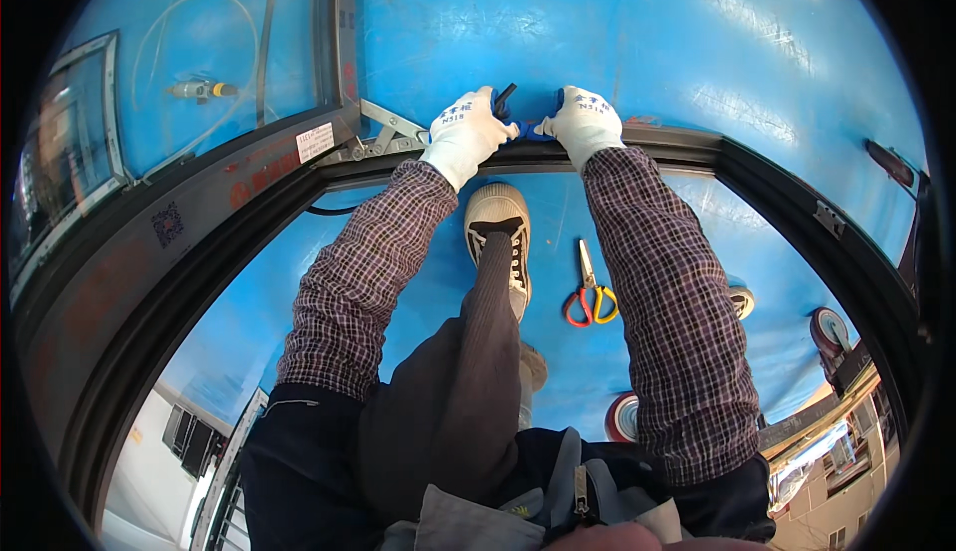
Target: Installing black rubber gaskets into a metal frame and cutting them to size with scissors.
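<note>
My left hand (468, 133), in a white glove with blue fingers, is closed at the far bar of a dark window frame (672, 140). A short black strip (507, 96) sticks up from between its fingers. Close by on the right, my right hand (585, 123), gloved alike, is closed over the same bar, thumb towards the left hand. Whatever lies under its fingers is hidden. Left of my hands, a silver metal hinge arm (391, 125) is attached at the frame's corner. Scissors (591, 304) with one red and one yellow handle lie inside the frame, on the blue surface.
My shoe (498, 215) stands inside the frame. At the upper left, a yellow-ringed tool (202, 89) with a clear hose lies on the blue surface (478, 23). A dark handle-like part (889, 163) juts in at the right. A red-rimmed wheel (624, 417) shows below.
</note>
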A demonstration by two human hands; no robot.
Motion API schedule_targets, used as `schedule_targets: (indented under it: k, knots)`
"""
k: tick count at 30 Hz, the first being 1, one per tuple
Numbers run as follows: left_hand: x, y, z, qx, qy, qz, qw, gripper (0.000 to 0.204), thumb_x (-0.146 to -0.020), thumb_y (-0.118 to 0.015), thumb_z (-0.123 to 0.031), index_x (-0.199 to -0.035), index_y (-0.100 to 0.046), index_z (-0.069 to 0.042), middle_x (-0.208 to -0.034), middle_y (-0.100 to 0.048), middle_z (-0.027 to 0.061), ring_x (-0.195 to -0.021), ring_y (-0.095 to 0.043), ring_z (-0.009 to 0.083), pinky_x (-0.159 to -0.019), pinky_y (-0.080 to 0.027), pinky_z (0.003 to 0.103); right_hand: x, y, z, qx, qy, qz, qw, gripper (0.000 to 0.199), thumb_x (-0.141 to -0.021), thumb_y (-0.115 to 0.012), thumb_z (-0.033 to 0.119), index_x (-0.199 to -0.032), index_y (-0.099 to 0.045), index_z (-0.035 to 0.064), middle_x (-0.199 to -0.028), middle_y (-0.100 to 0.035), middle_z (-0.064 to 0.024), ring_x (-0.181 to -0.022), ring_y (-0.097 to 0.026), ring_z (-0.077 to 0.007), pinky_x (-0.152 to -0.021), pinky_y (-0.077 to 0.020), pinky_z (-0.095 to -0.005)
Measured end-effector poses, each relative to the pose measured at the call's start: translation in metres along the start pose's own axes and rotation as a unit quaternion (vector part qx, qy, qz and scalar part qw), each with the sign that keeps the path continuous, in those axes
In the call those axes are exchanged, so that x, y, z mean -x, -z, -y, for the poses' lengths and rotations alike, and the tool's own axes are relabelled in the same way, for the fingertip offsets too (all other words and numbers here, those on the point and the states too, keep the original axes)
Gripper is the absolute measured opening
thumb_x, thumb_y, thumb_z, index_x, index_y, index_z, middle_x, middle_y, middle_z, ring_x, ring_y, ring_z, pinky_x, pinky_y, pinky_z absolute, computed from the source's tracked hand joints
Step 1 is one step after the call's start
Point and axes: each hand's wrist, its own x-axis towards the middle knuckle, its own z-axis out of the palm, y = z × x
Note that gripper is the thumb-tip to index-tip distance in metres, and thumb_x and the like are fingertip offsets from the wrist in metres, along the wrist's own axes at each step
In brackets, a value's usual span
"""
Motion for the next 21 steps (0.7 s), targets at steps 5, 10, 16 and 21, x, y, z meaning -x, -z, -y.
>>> schedule_targets:
  k: [5,10,16,21]
  knots:
    - [-0.004,0.008,0.009,0.073,-0.015,0.007,0.997,0.052,-0.077,-0.070,-0.036,-0.115,-0.056,-0.003,-0.111,-0.063,0.0129,-0.097,-0.062,0.0275,-0.084,-0.047,0.037,0.010,-0.013,-0.036,-0.102,0.066,-0.039,0.992,0.033,-0.078,-0.071,0.020,-0.104,-0.059,0.0024,-0.090,-0.067,-0.0102,-0.078,-0.063,-0.0251,-0.075,-0.0493,-0.0336]
    - [0.004,-0.011,0.016,0.098,-0.031,-0.017,0.995,0.041,-0.077,-0.071,-0.033,-0.103,-0.058,-0.003,-0.101,-0.063,0.0117,-0.085,-0.061,0.0266,-0.077,-0.047,0.037,0.067,-0.043,-0.083,-0.249,0.070,-0.208,0.943,0.030,-0.079,-0.070,0.020,-0.101,-0.058,0.0036,-0.089,-0.066,-0.0114,-0.076,-0.063,-0.0242,-0.069,-0.0502,-0.0336]
    - [-0.002,-0.012,-0.006,0.044,-0.082,-0.078,0.993,0.036,-0.079,-0.070,-0.030,-0.099,-0.059,-0.002,-0.092,-0.063,0.0109,-0.077,-0.060,0.0246,-0.070,-0.047,0.036,0.115,-0.105,-0.094,-0.392,0.018,-0.175,0.903,0.022,-0.080,-0.069,0.015,-0.099,-0.062,0.0039,-0.080,-0.067,-0.0078,-0.062,-0.060,-0.0168,-0.058,-0.0495,-0.0282]
    - [0.000,-0.012,-0.047,0.034,-0.097,-0.034,0.994,0.033,-0.084,-0.065,-0.029,-0.101,-0.060,-0.002,-0.091,-0.064,0.0111,-0.077,-0.060,0.0247,-0.070,-0.047,0.035,0.138,-0.128,-0.078,-0.412,-0.037,-0.075,0.907,0.023,-0.081,-0.067,0.009,-0.103,-0.062,0.0048,-0.085,-0.067,-0.0085,-0.068,-0.061,-0.0149,-0.063,-0.0506,-0.0265]
